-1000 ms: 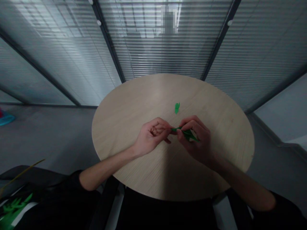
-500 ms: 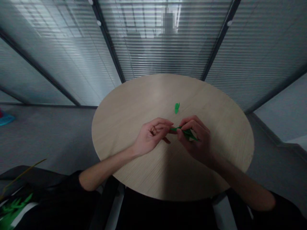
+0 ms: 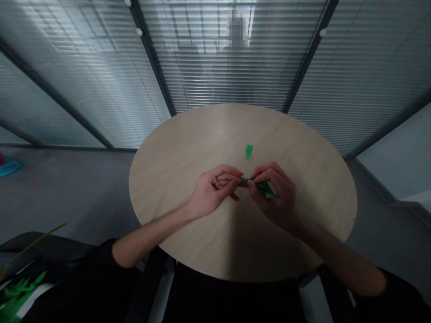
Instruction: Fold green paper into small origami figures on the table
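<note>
Two green pcs at the table (image 3: 188, 143): 1 in hand, 1 lying loose. Status, my read: mid-work, handling of the held pc not finished. Done AFAICT: the held green piece (image 3: 265, 188) is picked up & gripped at both ends of its narrow part. Open: it's not set down, neither hand is free. Can't tell if the loose green piece (image 3: 248, 151) is finished or untouched; it lies flat-ish beyond the hands, near but not touching them. No exact % from 1 view.

L hand (image 3: 213, 190): thumb + fingertips closed on the thin left end of the held pc, other fingers loosely curled. R hand (image 3: 278, 193): thumb + index pinched on it just beside, rest of pc tucked under/behind the curled fingers. Tips of the two hands close, small gap between, pc spanning it.

Held pc looks: dark green in shade, narrow strip at L, widening R to a pointy, folded-looking flap. Looks thin & pliable (guess); material n/a, too small. Held above the tabletop, approx mid-table. Loose pc: brighter green, short, elongated, slightly forked at far end.
</note>
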Demonstrator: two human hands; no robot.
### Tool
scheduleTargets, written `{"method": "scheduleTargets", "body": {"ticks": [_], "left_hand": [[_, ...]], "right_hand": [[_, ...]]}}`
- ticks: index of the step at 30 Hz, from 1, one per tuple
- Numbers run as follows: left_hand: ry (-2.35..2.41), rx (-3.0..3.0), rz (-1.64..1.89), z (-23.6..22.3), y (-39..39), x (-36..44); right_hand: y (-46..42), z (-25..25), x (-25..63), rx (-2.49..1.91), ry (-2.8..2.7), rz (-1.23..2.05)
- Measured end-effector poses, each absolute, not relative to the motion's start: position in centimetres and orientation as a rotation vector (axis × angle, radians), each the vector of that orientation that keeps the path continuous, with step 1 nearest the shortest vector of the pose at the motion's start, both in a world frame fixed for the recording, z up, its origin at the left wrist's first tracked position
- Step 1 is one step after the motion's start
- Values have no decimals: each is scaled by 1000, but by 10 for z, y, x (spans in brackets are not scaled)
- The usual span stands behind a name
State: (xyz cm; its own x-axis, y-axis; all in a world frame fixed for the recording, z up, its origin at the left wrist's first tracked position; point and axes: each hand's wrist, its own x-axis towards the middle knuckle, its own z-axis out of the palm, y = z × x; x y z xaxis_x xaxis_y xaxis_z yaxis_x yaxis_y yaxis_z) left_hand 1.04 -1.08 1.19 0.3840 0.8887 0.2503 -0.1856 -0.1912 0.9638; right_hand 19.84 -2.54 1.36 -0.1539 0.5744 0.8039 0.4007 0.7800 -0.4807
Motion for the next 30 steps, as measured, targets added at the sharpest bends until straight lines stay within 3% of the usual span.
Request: {"method": "scheduleTargets", "body": {"ticks": [30], "left_hand": [[666, 1446, 1104, 15, -10, 8]], "right_hand": [[-25, 15, 200, -795, -1777, 207]]}}
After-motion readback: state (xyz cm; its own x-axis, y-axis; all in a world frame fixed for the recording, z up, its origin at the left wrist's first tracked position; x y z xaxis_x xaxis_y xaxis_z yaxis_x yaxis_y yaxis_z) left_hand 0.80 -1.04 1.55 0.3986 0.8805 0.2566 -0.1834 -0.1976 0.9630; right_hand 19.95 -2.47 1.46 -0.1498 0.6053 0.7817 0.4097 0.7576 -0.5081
